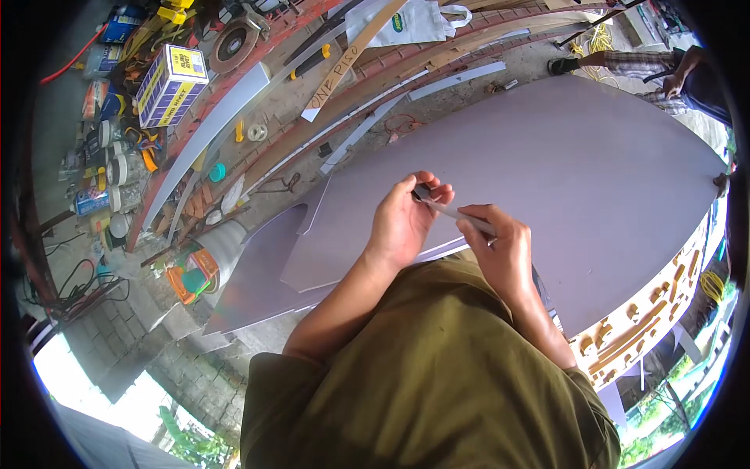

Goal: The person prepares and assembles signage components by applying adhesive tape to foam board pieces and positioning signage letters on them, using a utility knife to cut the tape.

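Observation:
Over a large grey sheet in front of me, both my hands meet at a slim white pen-like stick. My right hand grips the stick near its lower right end, fingers and thumb wrapped round it. At the stick's other end is a small dark piece, with the curled fingers and thumb of my left hand around it. Whether the dark piece is a separate cap or the stick's tip I cannot tell. My left palm faces up and toward the stick.
A cluttered bench on the left carries a blind rivet box, a grinding disc and several jars. A wood strip marked "ONE PISO" lies beyond the sheet. Another person stands at upper right. A slotted wooden board shows lower right.

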### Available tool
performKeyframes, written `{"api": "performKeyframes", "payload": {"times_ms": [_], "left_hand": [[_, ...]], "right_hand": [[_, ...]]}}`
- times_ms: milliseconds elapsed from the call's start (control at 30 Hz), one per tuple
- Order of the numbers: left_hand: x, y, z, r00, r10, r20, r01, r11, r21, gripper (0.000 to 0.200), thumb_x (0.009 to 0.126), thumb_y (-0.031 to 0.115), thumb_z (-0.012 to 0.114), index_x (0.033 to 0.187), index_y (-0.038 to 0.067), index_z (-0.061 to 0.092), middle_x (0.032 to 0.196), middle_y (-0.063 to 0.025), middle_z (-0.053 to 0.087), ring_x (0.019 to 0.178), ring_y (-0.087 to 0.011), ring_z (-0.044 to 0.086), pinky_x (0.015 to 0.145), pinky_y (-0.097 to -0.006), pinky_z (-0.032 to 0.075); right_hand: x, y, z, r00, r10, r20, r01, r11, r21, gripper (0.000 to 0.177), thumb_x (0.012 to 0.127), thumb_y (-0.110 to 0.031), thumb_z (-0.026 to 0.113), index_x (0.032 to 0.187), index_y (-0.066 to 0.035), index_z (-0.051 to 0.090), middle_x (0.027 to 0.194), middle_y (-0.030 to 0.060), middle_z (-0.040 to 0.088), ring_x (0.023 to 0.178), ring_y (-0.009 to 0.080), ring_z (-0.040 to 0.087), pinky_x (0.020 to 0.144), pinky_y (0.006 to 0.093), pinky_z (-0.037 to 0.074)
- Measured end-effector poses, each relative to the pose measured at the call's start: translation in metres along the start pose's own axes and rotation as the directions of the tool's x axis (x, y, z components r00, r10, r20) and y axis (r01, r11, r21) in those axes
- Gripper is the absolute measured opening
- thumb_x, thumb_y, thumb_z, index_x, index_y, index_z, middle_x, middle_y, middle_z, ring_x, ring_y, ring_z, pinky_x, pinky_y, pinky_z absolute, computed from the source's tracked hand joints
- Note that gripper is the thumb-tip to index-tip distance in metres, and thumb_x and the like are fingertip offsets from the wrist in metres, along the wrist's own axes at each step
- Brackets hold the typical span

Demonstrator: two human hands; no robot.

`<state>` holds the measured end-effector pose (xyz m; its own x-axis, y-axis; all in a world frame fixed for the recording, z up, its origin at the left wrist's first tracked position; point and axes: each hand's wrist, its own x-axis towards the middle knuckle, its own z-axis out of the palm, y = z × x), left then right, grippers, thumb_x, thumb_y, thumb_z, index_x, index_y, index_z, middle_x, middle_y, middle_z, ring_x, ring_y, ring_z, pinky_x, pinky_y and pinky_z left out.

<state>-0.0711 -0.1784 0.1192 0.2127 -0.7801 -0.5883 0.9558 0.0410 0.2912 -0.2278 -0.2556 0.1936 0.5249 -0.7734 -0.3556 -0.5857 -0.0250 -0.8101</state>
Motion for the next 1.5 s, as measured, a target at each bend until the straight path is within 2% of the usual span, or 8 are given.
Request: {"api": "performKeyframes", "payload": {"times_ms": [100,333,667,767,867,1167,1267,1500], "left_hand": [[-0.003,0.017,0.005,0.999,0.039,0.037,-0.042,0.996,0.075,0.024,0.103,0.022,0.050,0.112,0.001,0.057,0.108,-0.0097,0.059,0.114,-0.0273,0.059,0.107,-0.0427,0.047],[-0.008,0.035,0.006,0.993,0.120,0.016,-0.117,0.913,0.392,0.018,0.102,0.024,0.061,0.111,0.008,0.061,0.097,0.0004,0.057,0.087,-0.0107,0.053,0.079,-0.0260,0.044],[-0.010,0.035,0.013,0.950,0.301,0.078,-0.246,0.576,0.780,0.012,0.094,0.008,0.074,0.103,0.004,0.067,0.085,0.0048,0.060,0.068,0.0004,0.044,0.058,-0.0177,0.036],[-0.011,0.040,0.021,0.950,0.305,0.062,-0.222,0.525,0.822,0.016,0.093,0.002,0.072,0.109,0.002,0.067,0.096,0.0016,0.064,0.085,-0.0026,0.053,0.075,-0.0192,0.045],[-0.009,0.040,0.021,0.930,0.352,0.105,-0.275,0.479,0.834,0.013,0.094,0.006,0.072,0.106,0.001,0.068,0.088,0.0037,0.063,0.067,0.0002,0.048,0.059,-0.0174,0.038],[-0.001,0.049,0.009,0.928,0.360,0.094,-0.274,0.489,0.828,0.013,0.093,-0.003,0.070,0.104,0.003,0.067,0.097,0.0007,0.063,0.086,-0.0036,0.055,0.076,-0.0192,0.046],[0.000,0.056,0.009,0.922,0.378,0.079,-0.293,0.550,0.782,0.010,0.092,0.002,0.071,0.101,0.003,0.066,0.089,0.0032,0.063,0.072,-0.0001,0.051,0.061,-0.0168,0.039],[0.000,0.064,0.010,0.853,0.494,0.168,-0.343,0.287,0.894,0.021,0.086,0.000,0.076,0.104,0.004,0.065,0.091,-0.0002,0.065,0.080,-0.0042,0.057,0.069,-0.0204,0.046]], "right_hand": [[0.007,0.016,0.005,0.982,0.170,0.080,-0.187,0.869,0.458,0.023,0.097,-0.016,0.070,0.110,0.003,0.069,0.082,0.0092,0.074,0.067,0.0098,0.063,0.064,0.0254,0.052],[0.017,0.031,0.004,0.958,0.183,0.222,-0.287,0.647,0.706,0.028,0.102,-0.025,0.065,0.111,0.002,0.067,0.085,0.0107,0.073,0.070,0.0116,0.064,0.067,0.0284,0.055],[0.027,0.032,0.006,0.955,0.178,0.239,-0.298,0.607,0.737,0.026,0.102,-0.025,0.066,0.109,0.001,0.067,0.085,0.0099,0.072,0.070,0.0120,0.063,0.066,0.0278,0.053],[0.029,0.031,0.008,0.965,0.142,0.221,-0.260,0.639,0.724,0.026,0.102,-0.024,0.066,0.109,0.001,0.068,0.085,0.0102,0.072,0.070,0.0121,0.063,0.066,0.0279,0.054],[0.030,0.031,0.009,0.971,0.125,0.204,-0.235,0.666,0.708,0.027,0.102,-0.023,0.066,0.112,0.002,0.067,0.086,0.0113,0.072,0.071,0.0126,0.063,0.067,0.0281,0.054],[0.034,0.028,0.009,0.983,0.106,0.153,-0.181,0.728,0.661,0.027,0.102,-0.023,0.066,0.111,0.003,0.068,0.085,0.0080,0.073,0.070,0.0091,0.062,0.065,0.0258,0.052],[0.036,0.028,0.008,0.979,0.123,0.162,-0.201,0.713,0.671,0.028,0.102,-0.023,0.065,0.111,0.003,0.068,0.084,0.0081,0.073,0.070,0.0092,0.061,0.065,0.0260,0.052],[0.041,0.027,0.012,0.972,0.139,0.190,-0.233,0.684,0.691,0.028,0.103,-0.023,0.065,0.110,0.003,0.068,0.084,0.0089,0.072,0.069,0.0102,0.061,0.065,0.0270,0.053]]}}
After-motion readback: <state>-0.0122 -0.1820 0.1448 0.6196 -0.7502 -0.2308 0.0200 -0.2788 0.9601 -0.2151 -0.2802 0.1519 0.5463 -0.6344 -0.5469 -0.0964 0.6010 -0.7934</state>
